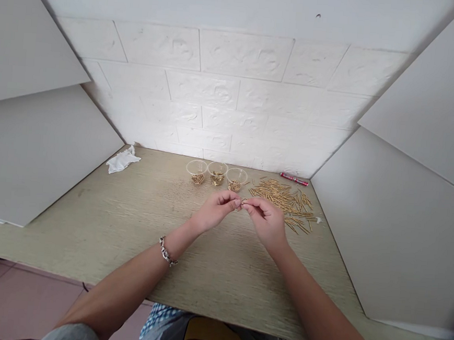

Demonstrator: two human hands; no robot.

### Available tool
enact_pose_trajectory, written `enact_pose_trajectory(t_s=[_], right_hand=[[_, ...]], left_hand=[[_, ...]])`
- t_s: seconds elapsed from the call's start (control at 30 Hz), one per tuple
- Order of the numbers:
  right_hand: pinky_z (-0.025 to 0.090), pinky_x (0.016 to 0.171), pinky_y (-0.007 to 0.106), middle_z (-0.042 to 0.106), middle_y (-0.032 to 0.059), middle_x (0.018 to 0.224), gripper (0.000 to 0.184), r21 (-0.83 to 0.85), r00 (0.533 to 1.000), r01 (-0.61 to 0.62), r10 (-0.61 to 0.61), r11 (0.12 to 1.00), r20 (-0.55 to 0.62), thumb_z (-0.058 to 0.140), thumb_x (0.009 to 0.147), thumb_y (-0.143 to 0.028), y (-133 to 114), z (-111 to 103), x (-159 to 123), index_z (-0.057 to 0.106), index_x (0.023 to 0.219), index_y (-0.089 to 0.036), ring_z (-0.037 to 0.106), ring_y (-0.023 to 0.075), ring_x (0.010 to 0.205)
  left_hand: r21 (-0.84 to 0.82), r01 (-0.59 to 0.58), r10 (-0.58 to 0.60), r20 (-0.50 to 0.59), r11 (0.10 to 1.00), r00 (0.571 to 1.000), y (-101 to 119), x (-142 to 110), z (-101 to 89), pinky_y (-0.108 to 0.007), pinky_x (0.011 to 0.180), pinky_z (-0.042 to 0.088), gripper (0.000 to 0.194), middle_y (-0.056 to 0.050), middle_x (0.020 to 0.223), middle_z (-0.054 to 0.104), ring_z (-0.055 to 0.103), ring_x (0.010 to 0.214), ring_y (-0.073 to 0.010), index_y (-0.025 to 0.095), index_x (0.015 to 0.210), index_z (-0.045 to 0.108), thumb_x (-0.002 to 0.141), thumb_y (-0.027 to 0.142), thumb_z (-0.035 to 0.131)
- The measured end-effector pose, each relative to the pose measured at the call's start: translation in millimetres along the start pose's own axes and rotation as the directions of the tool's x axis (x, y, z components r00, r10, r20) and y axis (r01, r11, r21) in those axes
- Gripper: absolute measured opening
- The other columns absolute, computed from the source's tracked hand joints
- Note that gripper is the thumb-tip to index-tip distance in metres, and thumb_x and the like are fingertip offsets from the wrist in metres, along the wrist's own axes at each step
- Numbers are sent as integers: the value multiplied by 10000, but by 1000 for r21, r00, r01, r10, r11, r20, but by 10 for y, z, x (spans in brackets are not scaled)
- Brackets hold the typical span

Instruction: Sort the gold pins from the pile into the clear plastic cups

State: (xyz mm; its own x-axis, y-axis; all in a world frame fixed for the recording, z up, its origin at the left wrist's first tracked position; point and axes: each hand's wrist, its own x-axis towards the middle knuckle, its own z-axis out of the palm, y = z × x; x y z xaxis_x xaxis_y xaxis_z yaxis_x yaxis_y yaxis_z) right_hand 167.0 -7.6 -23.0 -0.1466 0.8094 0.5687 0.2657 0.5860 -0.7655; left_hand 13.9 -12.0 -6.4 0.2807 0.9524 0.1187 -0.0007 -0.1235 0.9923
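My left hand [220, 210] and my right hand [266, 219] meet fingertip to fingertip above the table, just in front of the cups. Both are closed in a pinch on a small gold-coloured piece [242, 203], mostly hidden by the fingers. Close to my right hand lies a loose pile of thin gold-coloured rods [274, 192]. Behind my left hand stand three clear plastic cups in a row: the left cup [196, 167] holds small copper-toned parts, the middle cup [217, 168] darker brassy parts, and the right cup [237, 176] small gold-coloured parts.
A crumpled white tissue [123, 160] lies at the table's back left. Against the back wall on the right is a red-and-pink tube-shaped packet [294, 179]. Grey-white panels [42, 161] flank the wooden table [128, 230] on both sides, and coppery specks dot the surface near the left cup.
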Motion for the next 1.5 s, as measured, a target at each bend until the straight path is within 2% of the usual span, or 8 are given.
enact_pose_trajectory(t_s=[0.2, 0.4, 0.6, 0.87, 1.03, 1.17, 1.37, 1.5], right_hand=[[474, 626, 263, 665, 22, 745, 73, 36, 1000, -24, 24, 999, -19, 586, 760, -233, -17, 7, -11, 647, 757, -193, 606, 140, 686], [485, 624, 279, 666, 24, 743, 101, -41, 997, 20, -23, 999, -74, 565, 778, -254, -35, 31, -34, 647, 754, -199, 609, 144, 675], [488, 659, 294, 664, 28, 769, 103, -123, 995, 67, -75, 990, -60, 545, 796, -254, 5, 45, -52, 634, 774, -206, 610, 149, 712], [485, 669, 290, 657, 30, 762, 102, -240, 977, 198, -212, 950, -35, 512, 820, -213, 16, 39, -45, 609, 791, -196, 609, 147, 720], [484, 674, 298, 655, 30, 768, 106, -240, 983, 166, -178, 956, -31, 508, 820, -221, 37, 43, -54, 609, 794, -201, 605, 150, 728], [483, 671, 291, 655, 29, 775, 90, -172, 996, 60, -70, 983, -52, 528, 803, -220, 55, 77, -71, 613, 790, -195, 602, 147, 723], [477, 654, 295, 653, 28, 764, 101, -144, 998, 1, -10, 990, -60, 535, 796, -252, 41, 82, -67, 616, 775, -196, 597, 153, 707], [467, 643, 288, 647, 24, 751, 103, -151, 996, 7, -21, 989, -88, 533, 800, -265, 15, 73, -62, 603, 774, -195, 589, 151, 693]], left_hand=[[-19, 13, -12, 10, 1000, 1000, 7, 0, -15, -240, 693, 378, 274, -1, 694, 513, 466, 694, -104, 125, 732, 542, 738, 397, 572], [177, -23, 25, -6, 984, 1000, 21, 0, -39, -246, 671, 401, 236, -14, 713, 551, 494, 701, -115, 126, 760, 559, 784, 356, 511], [483, -131, 181, -58, 866, 982, 71, -20, -23, -233, 629, 383, 161, -15, 710, 579, 490, 672, -110, 132, 751, 579, 808, 253, 488], [627, -240, 316, -11, 741, 949, 59, -38, -11, -243, 665, 398, 157, -31, 737, 588, 509, 698, -121, 135, 767, 576, 832, 217, 460], [685, -267, 357, 11, 678, 934, 34, -52, -6, -260, 692, 414, 171, -48, 762, 592, 524, 733, -136, 141, 789, 570, 851, 210, 426], [737, -321, 417, 58, 595, 907, -10, -53, -15, -285, 729, 413, 185, -68, 794, 594, 519, 777, -154, 140, 840, 575, 860, 210, 406], [605, -176, 267, -63, 776, 962, -3, -30, 6, -254, 650, 398, 159, -32, 727, 584, 498, 681, -124, 143, 769, 581, 827, 232, 463], [304, -45, 77, -93, 952, 993, -20, 3, 45, -243, 631, 395, 205, -16, 686, 556, 491, 667, -118, 128, 741, 567, 805, 307, 490]])
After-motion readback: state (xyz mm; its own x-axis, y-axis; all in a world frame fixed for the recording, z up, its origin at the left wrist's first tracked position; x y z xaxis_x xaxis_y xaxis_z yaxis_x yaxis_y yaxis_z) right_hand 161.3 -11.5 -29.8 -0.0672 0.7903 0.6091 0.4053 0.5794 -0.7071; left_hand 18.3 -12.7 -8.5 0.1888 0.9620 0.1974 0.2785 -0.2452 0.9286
